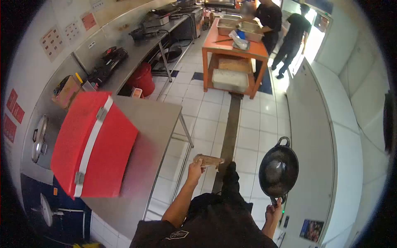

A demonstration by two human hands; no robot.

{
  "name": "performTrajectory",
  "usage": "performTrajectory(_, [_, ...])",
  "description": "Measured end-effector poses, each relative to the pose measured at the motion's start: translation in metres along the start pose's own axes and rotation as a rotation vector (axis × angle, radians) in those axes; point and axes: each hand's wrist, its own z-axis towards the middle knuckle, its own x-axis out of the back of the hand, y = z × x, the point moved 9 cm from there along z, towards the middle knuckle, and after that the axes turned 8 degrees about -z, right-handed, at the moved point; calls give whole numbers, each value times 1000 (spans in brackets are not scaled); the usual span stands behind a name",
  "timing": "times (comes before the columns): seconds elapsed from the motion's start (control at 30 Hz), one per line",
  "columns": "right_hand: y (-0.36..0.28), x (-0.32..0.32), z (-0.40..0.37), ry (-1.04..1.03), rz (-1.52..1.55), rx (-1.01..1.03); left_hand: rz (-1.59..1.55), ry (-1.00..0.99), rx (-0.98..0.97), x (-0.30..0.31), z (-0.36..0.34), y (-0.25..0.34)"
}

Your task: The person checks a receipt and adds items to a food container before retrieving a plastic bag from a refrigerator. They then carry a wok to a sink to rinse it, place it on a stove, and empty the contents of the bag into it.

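My left hand (196,168) is closed on one end of a brown packet (209,160), held out in front of my body above the tiled floor. On the right, my right hand (273,211) grips the lower loop handle of a black wok (278,171). The wok hangs in the air with its dark inside facing me and its other handle at the top. What exactly the brown packet contains I cannot make out.
A steel table (151,118) with a big red cooler box (97,144) stands left. An orange table (211,45) with trays is ahead. Two people (271,18) (294,35) are beyond it, at the right. A white cabinet (308,157) runs along my right.
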Motion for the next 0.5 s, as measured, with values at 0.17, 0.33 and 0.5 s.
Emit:
performTrajectory(0.17, [-28,-139,154,-91,-135,1,-191,-6,-141,-85,121,101])
performTrajectory(0.33, [-44,-379,283,-383,-227,-79,-161,187,-167,-88,206,203])
performTrajectory(0.5, [-19,-635,344,-591,-298,-204,-312,445,-205,-57,267,276])
